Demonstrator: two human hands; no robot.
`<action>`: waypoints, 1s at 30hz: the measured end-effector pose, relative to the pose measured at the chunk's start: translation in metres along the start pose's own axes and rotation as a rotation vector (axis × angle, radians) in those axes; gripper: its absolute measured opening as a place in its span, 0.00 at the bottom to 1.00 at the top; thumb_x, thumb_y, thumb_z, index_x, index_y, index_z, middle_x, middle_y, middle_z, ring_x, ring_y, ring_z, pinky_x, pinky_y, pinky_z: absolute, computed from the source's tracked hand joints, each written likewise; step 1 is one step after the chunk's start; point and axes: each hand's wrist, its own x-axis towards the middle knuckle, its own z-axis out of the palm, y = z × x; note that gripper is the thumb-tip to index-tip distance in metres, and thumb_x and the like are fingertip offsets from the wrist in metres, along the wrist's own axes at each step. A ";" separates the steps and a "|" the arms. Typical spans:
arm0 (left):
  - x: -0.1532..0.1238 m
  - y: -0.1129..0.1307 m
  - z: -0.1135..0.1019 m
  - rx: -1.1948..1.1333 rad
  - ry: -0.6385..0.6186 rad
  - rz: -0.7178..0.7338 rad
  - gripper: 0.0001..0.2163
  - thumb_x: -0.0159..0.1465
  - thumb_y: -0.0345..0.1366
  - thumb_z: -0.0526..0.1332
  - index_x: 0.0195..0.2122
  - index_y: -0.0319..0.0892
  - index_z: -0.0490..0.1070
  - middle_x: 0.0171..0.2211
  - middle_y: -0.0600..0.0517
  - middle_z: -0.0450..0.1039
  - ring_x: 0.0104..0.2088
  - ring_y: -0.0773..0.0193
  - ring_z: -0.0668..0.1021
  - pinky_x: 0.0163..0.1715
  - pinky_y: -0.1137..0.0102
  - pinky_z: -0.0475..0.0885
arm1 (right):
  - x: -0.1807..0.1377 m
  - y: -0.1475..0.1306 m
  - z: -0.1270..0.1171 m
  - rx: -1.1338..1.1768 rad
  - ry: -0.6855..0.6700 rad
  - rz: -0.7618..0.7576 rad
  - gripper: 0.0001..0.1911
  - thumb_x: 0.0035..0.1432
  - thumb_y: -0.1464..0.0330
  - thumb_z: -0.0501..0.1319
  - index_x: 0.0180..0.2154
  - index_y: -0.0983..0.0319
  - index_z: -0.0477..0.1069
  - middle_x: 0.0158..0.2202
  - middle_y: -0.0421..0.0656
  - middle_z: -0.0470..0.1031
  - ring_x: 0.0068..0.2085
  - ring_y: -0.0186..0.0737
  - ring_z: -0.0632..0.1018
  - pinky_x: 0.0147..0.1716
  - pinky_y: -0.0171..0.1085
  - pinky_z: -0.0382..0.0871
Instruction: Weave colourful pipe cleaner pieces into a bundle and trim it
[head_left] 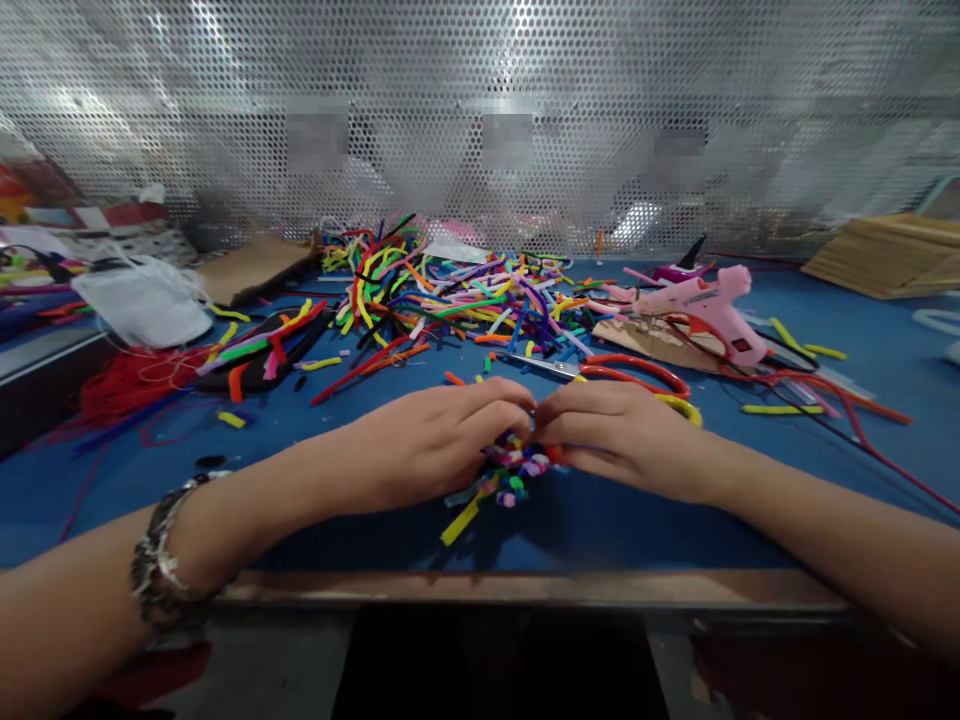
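Matte blue tabletop (337, 545), fuzzy bundle (513, 483)

Side clutter on the blue tabletop (795, 440), pink glue gun (705, 303) included
Perforated metal screen (420, 60) along the back, brown stack (889, 255) far right. Over left there's a messy red thread tangle (120, 395), some white cloth-looking thing (154, 305) just beside it, plus a brown sheet (259, 268).

Small fuzzy-stem cluster (514, 478), pink, blue, green and red, tightly curled, partly hidden, yellow end (460, 522) jutting front-left
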 end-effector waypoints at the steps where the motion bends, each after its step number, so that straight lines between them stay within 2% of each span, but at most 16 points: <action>1: 0.000 0.000 0.000 0.009 -0.016 -0.005 0.09 0.61 0.25 0.48 0.42 0.38 0.61 0.47 0.45 0.65 0.47 0.65 0.69 0.44 0.72 0.66 | -0.001 0.001 0.001 -0.046 0.007 -0.012 0.16 0.61 0.67 0.46 0.34 0.66 0.70 0.34 0.48 0.72 0.35 0.37 0.73 0.34 0.34 0.66; 4: 0.001 0.002 0.001 0.071 -0.101 0.002 0.13 0.63 0.27 0.46 0.48 0.41 0.59 0.48 0.47 0.65 0.45 0.65 0.71 0.41 0.73 0.67 | -0.003 0.001 0.001 -0.092 -0.040 -0.024 0.13 0.60 0.66 0.48 0.34 0.64 0.70 0.34 0.47 0.73 0.35 0.37 0.73 0.33 0.34 0.66; 7: 0.000 0.005 -0.001 0.193 -0.188 0.024 0.15 0.64 0.28 0.45 0.51 0.44 0.58 0.46 0.49 0.68 0.38 0.65 0.74 0.32 0.73 0.68 | -0.005 0.001 -0.005 -0.009 -0.080 -0.027 0.10 0.56 0.65 0.55 0.36 0.63 0.69 0.36 0.45 0.73 0.37 0.36 0.73 0.35 0.32 0.66; 10: -0.001 0.011 -0.004 0.277 -0.227 0.104 0.16 0.63 0.27 0.44 0.50 0.43 0.62 0.47 0.50 0.69 0.38 0.63 0.75 0.29 0.72 0.67 | -0.006 0.001 -0.012 0.056 -0.093 0.027 0.14 0.51 0.61 0.59 0.37 0.64 0.67 0.35 0.43 0.72 0.36 0.35 0.73 0.35 0.32 0.65; 12: 0.000 0.013 -0.005 0.291 -0.248 0.135 0.16 0.63 0.27 0.43 0.47 0.43 0.65 0.47 0.50 0.69 0.39 0.63 0.74 0.30 0.72 0.67 | -0.006 0.000 -0.014 0.079 -0.108 0.068 0.15 0.50 0.60 0.60 0.37 0.63 0.66 0.34 0.42 0.72 0.35 0.35 0.73 0.34 0.32 0.65; 18: 0.001 0.014 0.000 0.247 -0.219 0.144 0.16 0.63 0.26 0.45 0.44 0.42 0.68 0.46 0.52 0.70 0.40 0.63 0.74 0.40 0.70 0.66 | -0.005 -0.001 -0.009 0.183 -0.206 0.014 0.07 0.55 0.66 0.57 0.33 0.64 0.68 0.33 0.43 0.72 0.35 0.34 0.72 0.34 0.31 0.64; 26: 0.001 0.014 0.000 0.141 -0.245 0.117 0.16 0.62 0.25 0.45 0.42 0.43 0.70 0.44 0.50 0.72 0.41 0.63 0.74 0.44 0.68 0.65 | -0.001 0.001 -0.005 0.276 -0.182 -0.007 0.07 0.57 0.68 0.55 0.34 0.64 0.70 0.33 0.43 0.71 0.35 0.31 0.72 0.35 0.28 0.64; 30: 0.002 0.014 -0.004 0.051 -0.236 0.068 0.17 0.62 0.26 0.45 0.43 0.45 0.70 0.45 0.50 0.72 0.42 0.63 0.75 0.45 0.68 0.66 | 0.000 0.000 -0.004 0.344 -0.175 0.067 0.07 0.58 0.71 0.54 0.33 0.64 0.70 0.33 0.42 0.71 0.36 0.30 0.71 0.37 0.28 0.64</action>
